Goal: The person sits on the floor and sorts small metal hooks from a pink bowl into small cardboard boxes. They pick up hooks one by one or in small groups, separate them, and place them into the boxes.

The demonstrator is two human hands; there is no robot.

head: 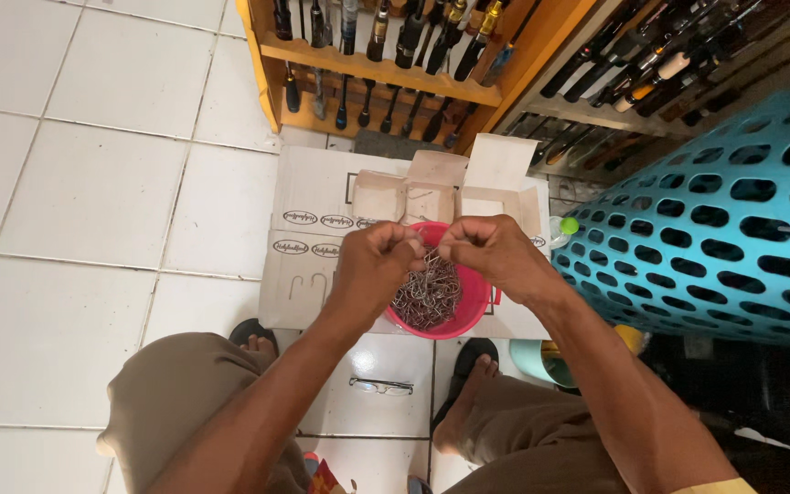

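left hand (372,261) + right hand (496,252): fingers pinched on tangled metal hooks (427,293) above pink bowl (479,302) (cardboard (313,210) at 12 o'clock) | risk: sharp points may prick, clump may spill onto tiles.

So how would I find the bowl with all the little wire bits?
Find the big blue plastic basket with holes. Left of it, flattened cardboard covers the white floor tiles. On that sits a round pink plastic bowl heaped with small metal wire pieces; it's the only pink thing.
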